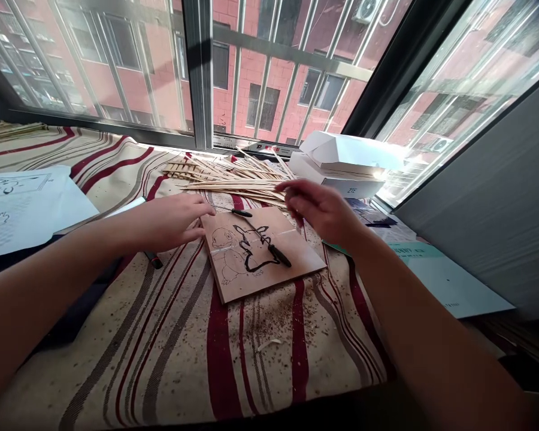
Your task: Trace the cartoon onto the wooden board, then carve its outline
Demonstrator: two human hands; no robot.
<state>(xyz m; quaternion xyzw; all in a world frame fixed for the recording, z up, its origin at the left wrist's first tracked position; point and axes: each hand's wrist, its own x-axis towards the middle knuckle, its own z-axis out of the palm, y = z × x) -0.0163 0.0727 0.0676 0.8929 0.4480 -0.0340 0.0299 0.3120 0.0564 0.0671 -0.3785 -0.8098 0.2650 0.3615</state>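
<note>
A thin, flat wooden board (269,269) lies between the hands, set at an angle on the counter, with a cartoon creature drawn on it in pencil and thick black line. It looks light and stiff, and its near edges are free, so they seem the best place to take hold. Two black-handled tools sit on it: one tool (278,255) lies across the drawing, and the other tool (238,212) lies at the far edge, just beyond the left hand's fingertips. Both are slim and could roll, so their handles offer the surest hold.

The left hand (170,221) is narrow and loosely curled, beside the board's left corner; whether it touches the board or tool cannot be told. The right hand (323,209) is open with fingers spread, above the board's right side, holding nothing.

Just past the board, a loose pile of wooden sticks (233,179) would be easy to disturb when reaching forward. A white ZTE box (341,179) stands beyond the right hand. Printed sheets (22,206) lie left of the left hand, a dark pen (153,259) lies under its wrist, and a pale teal paper (449,278) lies right of the right hand. Wood shavings (269,344) dot the striped cloth (175,359) nearer the person.
</note>
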